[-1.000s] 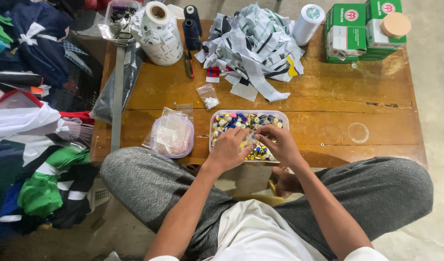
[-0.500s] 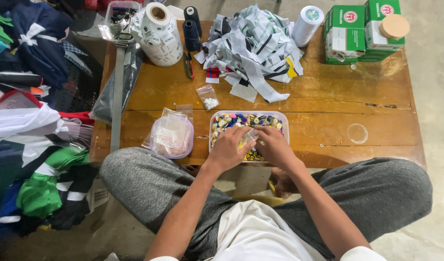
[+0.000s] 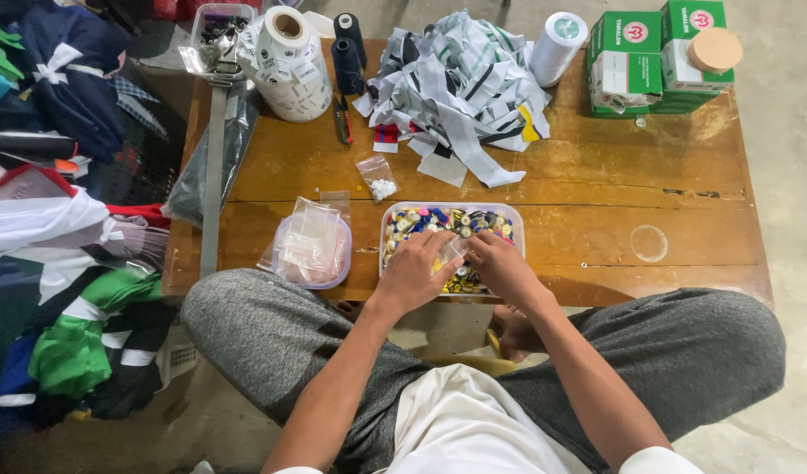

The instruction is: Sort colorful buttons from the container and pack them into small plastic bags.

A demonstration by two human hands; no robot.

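A clear rectangular tray (image 3: 517,219) full of small colourful round badges sits at the near edge of a low wooden table (image 3: 552,184). Both my hands rest over the tray. My left hand (image 3: 416,270) and my right hand (image 3: 500,263) meet in the middle, fingertips pinching a small clear plastic bag (image 3: 451,250) between them. What lies inside the bag is too small to tell.
A round tub of small clear bags (image 3: 311,250) stands left of the tray. A tiny bag with white bits (image 3: 380,178), a heap of grey fabric strips (image 3: 460,83), label rolls (image 3: 289,61), thread spools (image 3: 346,48), green boxes (image 3: 658,57). Clothes pile up on the left.
My hands have drawn together over the tray's middle; they now hold a small clear bag between them.
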